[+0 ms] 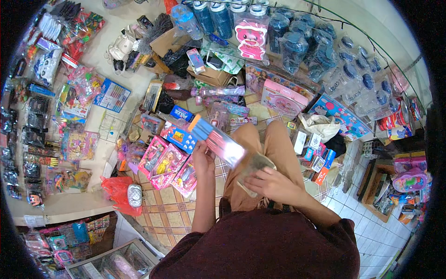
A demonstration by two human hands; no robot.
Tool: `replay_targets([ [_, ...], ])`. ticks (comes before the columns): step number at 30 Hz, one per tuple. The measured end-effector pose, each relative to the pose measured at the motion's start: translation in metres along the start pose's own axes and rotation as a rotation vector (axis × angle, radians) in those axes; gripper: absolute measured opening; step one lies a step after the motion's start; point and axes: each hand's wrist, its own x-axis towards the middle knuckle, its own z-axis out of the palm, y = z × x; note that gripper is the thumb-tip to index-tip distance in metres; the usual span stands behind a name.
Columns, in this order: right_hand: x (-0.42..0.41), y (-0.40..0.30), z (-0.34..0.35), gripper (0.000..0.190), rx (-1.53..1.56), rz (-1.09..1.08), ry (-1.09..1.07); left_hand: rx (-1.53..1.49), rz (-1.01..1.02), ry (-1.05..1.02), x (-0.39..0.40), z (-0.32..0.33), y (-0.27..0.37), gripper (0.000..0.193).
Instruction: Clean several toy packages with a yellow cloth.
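My left hand (204, 157) grips the lower left edge of a clear-wrapped pack (217, 141) with blue and red strips; glare hides its right end. My right hand (263, 181) is closed on a folded greenish-grey cloth (256, 171) above my lap, near the pack's right end. Left of my left hand, pink boxed dolls (169, 162) lie on the floor. A blue toy box (178, 136) rests just above them, with a smaller blue box (181, 113) behind.
Wrapped bottles (296, 45) crowd a glass shelf at the top. A pink case (284, 97) stands beyond my knees. Small boxes (315, 153) sit to my right. A red plastic bag (120, 193) with a silver case (135, 195) lies at left. A wooden box (378, 191) is far right.
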Motion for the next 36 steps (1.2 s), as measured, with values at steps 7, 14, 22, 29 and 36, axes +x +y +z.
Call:
replay_targets([
  [7,-0.011,0.003,-0.013,0.045,0.228,0.264,0.141,-0.163,-0.03,0.106,0.001,0.004,0.023,0.017],
  [14,0.036,0.016,-0.002,0.036,-0.176,0.161,0.629,-0.189,-0.331,-0.058,-0.005,0.007,-0.012,0.017],
  [22,0.016,0.036,-0.006,0.043,-0.229,0.332,0.539,-0.244,-0.255,0.071,-0.038,0.033,-0.007,0.015],
  [29,0.023,0.065,-0.011,0.056,0.294,0.704,0.76,-0.393,-0.386,-0.033,-0.032,0.025,-0.008,0.017],
  [36,0.013,0.033,-0.048,0.057,0.306,0.315,0.685,-0.173,-0.253,-0.277,-0.045,0.037,0.004,0.024],
])
